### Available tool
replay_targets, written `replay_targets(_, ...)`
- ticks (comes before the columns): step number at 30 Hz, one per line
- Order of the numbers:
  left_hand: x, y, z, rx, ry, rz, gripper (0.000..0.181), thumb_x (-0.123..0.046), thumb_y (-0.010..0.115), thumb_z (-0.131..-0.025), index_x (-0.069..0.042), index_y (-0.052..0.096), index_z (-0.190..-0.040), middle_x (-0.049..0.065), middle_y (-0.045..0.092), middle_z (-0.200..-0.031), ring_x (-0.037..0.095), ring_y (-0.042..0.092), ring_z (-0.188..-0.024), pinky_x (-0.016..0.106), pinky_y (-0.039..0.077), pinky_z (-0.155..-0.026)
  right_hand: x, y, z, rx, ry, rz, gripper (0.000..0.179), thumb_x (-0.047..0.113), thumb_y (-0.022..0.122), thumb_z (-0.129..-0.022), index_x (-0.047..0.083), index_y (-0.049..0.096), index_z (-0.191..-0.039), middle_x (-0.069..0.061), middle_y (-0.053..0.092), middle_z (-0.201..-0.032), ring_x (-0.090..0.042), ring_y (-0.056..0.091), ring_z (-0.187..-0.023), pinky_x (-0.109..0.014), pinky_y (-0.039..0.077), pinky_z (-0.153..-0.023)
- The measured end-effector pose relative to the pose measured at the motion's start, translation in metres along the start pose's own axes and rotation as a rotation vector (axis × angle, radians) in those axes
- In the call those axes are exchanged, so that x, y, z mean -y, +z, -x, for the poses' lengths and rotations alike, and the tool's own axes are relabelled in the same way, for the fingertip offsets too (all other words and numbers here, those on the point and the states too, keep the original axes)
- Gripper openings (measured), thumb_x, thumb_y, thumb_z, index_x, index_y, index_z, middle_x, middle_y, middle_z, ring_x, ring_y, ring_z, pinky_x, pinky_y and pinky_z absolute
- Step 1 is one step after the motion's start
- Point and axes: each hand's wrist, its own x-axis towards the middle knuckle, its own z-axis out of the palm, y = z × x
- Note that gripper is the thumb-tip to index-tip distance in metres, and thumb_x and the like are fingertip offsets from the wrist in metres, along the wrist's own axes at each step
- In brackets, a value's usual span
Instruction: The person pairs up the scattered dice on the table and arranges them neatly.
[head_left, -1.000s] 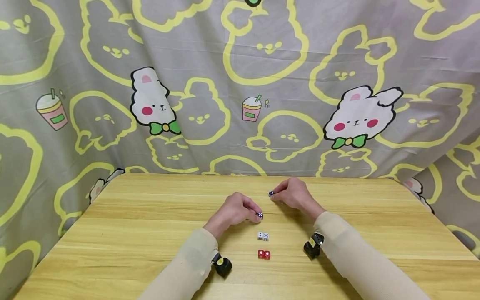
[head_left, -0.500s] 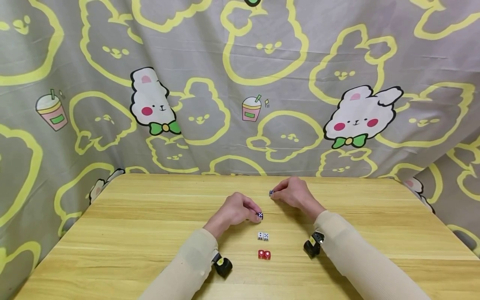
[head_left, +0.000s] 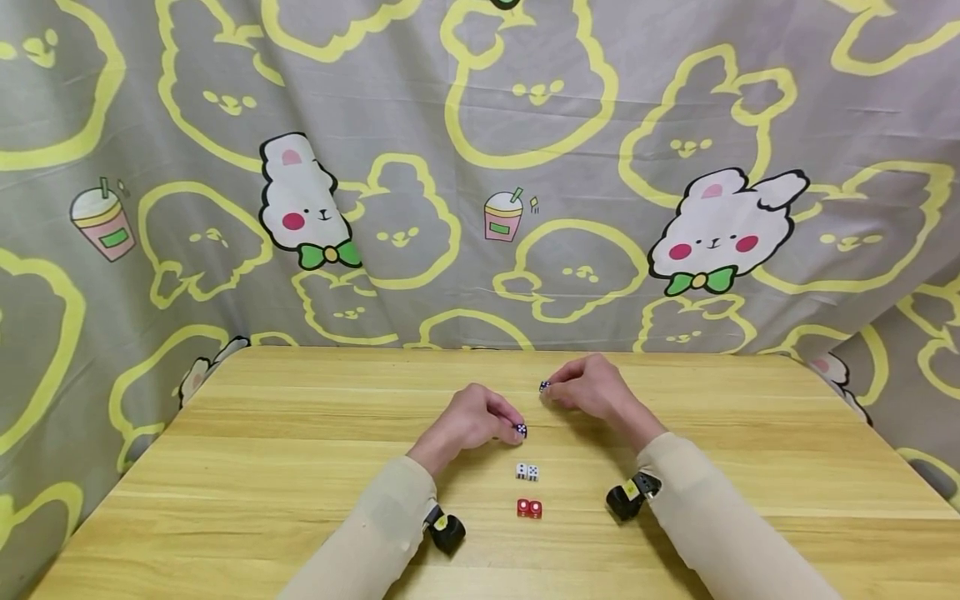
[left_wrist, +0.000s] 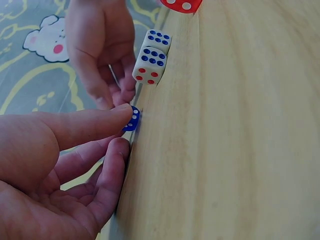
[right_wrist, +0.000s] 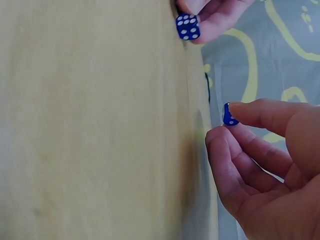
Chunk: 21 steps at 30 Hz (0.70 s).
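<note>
My left hand (head_left: 472, 417) pinches a dark blue die (head_left: 521, 430) with white pips at the middle of the wooden table. In the left wrist view that blue die (left_wrist: 134, 119) is partly hidden behind the thumb. Farther back, my right hand (head_left: 592, 388) pinches a second blue die (head_left: 544, 387) between thumb and fingers; the right wrist view shows just part of this die (right_wrist: 230, 115). Nearer to me than both hands, two white dice (head_left: 527, 472) lie side by side. Two red dice (head_left: 529, 508) sit together in front of the white pair.
A patterned curtain (head_left: 420, 275) hangs behind the back edge of the wooden table (head_left: 300, 467). Black wrist cameras are strapped to both sleeves, the left camera (head_left: 447, 533) and the right camera (head_left: 624, 502) hanging low over the tabletop.
My right wrist and forearm have shifted slightly to the right, and the blue die in that hand has moved a touch the same way. The left hand and the other dice stay put.
</note>
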Motion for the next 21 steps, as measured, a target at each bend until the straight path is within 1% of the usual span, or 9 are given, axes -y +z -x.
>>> replay_targets(8,0.001,0.0,-0.001,0.002,0.009,0.001,0.012,-0.009,0.092,-0.081,-0.011,0.083,-0.088,0.0,0.078,-0.083,0.012,0.065,-0.08,0.023,0.049,-0.073,0.002,0.001,0.011,0.032,0.001,-0.085,0.021,0.022,0.084,-0.09,0.009,0.081,-0.107,-0.009,0.078,-0.111,-0.016,0.073,-0.086,-0.027,0.056,-0.077)
replay_targets(10,0.001,0.0,-0.001,0.0,0.011,-0.007,0.012,-0.009,0.092,-0.081,-0.012,0.083,-0.088,0.0,0.078,-0.083,0.012,0.065,-0.081,0.023,0.049,-0.073,0.002,0.002,0.014,0.044,-0.004,-0.098,0.02,0.021,0.084,-0.091,0.009,0.08,-0.106,-0.008,0.078,-0.111,-0.017,0.073,-0.087,-0.027,0.057,-0.077)
replay_targets(12,0.001,0.0,-0.001,0.001,0.009,-0.01,0.012,-0.009,0.092,-0.081,-0.012,0.083,-0.088,-0.001,0.078,-0.083,0.012,0.064,-0.081,0.023,0.048,-0.073,0.001,0.004,0.017,0.06,-0.019,-0.093,0.02,0.021,0.084,-0.09,0.008,0.08,-0.105,-0.007,0.078,-0.107,-0.017,0.072,-0.085,-0.028,0.057,-0.076)
replay_targets(17,0.001,0.0,-0.001,0.002,0.004,-0.011,0.013,-0.009,0.092,-0.08,-0.012,0.083,-0.089,0.0,0.079,-0.085,0.013,0.064,-0.082,0.024,0.048,-0.073,0.001,0.009,0.025,0.105,-0.045,-0.06,0.019,0.021,0.086,-0.087,0.008,0.08,-0.1,-0.004,0.075,-0.089,-0.015,0.068,-0.078,-0.027,0.055,-0.071)
replay_targets(21,0.002,0.0,-0.001,-0.002,0.007,-0.019,0.013,-0.01,0.092,-0.08,-0.012,0.083,-0.09,0.0,0.079,-0.087,0.013,0.064,-0.083,0.024,0.048,-0.073,0.002,0.011,0.028,0.124,-0.047,-0.044,0.017,0.02,0.086,-0.087,0.008,0.08,-0.097,-0.004,0.072,-0.085,-0.016,0.065,-0.076,-0.027,0.053,-0.068)
